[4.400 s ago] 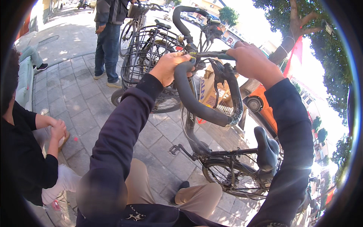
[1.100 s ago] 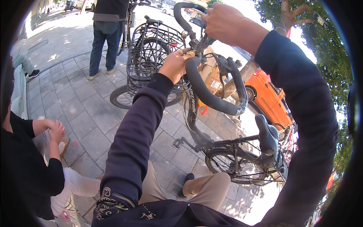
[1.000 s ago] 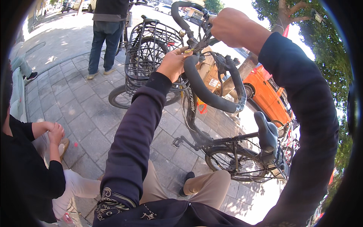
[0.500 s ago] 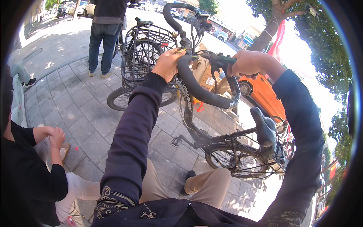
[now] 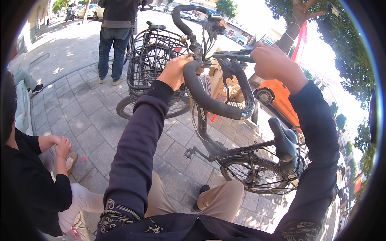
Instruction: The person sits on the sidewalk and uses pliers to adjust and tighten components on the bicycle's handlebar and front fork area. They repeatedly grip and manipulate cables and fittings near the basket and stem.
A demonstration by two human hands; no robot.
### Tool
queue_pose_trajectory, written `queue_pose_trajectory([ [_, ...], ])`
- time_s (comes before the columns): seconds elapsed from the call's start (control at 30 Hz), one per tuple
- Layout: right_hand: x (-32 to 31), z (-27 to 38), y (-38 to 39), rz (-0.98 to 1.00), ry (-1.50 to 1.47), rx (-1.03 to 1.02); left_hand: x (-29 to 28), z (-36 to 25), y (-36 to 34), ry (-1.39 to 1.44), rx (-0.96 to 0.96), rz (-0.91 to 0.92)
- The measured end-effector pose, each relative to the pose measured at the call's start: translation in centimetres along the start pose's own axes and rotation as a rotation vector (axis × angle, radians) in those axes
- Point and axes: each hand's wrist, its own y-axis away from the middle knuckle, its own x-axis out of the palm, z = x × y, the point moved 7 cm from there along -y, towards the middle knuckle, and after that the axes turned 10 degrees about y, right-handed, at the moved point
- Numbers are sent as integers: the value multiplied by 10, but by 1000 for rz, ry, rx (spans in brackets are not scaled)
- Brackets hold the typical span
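A black bicycle (image 5: pixel 213 142) stands before me, with dark tape wrapped on its curved drop handlebar (image 5: pixel 209 102). My left hand (image 5: pixel 175 73) is closed at the left side of the bar near the stem. Its fingertips are partly behind the bar, so what they pinch is hidden. My right hand (image 5: pixel 274 64) grips a pair of pliers (image 5: pixel 241 55) by the dark green handles. Their jaws point left toward the cables (image 5: pixel 206 42) near the middle of the bar. I cannot tell whether the jaws touch anything.
A wire basket (image 5: pixel 146 64) and another bicycle wheel stand behind the handlebar. Someone sits close at my left, hands (image 5: pixel 62 148) clasped; another person (image 5: pixel 114 40) stands beyond. Cardboard boxes (image 5: pixel 219 86), an orange vehicle (image 5: pixel 277 96) and a tree (image 5: pixel 291 30) are farther right.
My right hand has shifted slightly right and up with the pliers, their handles looking more spread. A small yellow thing at my left fingertips no longer shows. The view has shifted a little.
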Motion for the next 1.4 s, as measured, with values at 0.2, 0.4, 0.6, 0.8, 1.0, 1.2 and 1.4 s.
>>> queue_pose_trajectory([
  [0.2,5,-1,-25,83,-35,63,-1,1,0,-16,-9,20],
  [0.4,1,-2,-32,137,-102,152,-5,2,1,24,6,-32],
  [0.6,1,13,-24,-265,304,-37,-7,1,-1,39,34,-68],
  [0.8,-10,30,-16,-246,328,1,-4,-4,-1,31,88,-74],
  [1.0,11,28,-11,-373,381,-69,-1,-3,0,20,76,-91],
  [1.2,0,42,-13,-336,314,4,0,-5,4,9,67,-108],
  [1.4,-3,49,-12,-415,354,-28,-4,-3,0,22,74,-97],
])
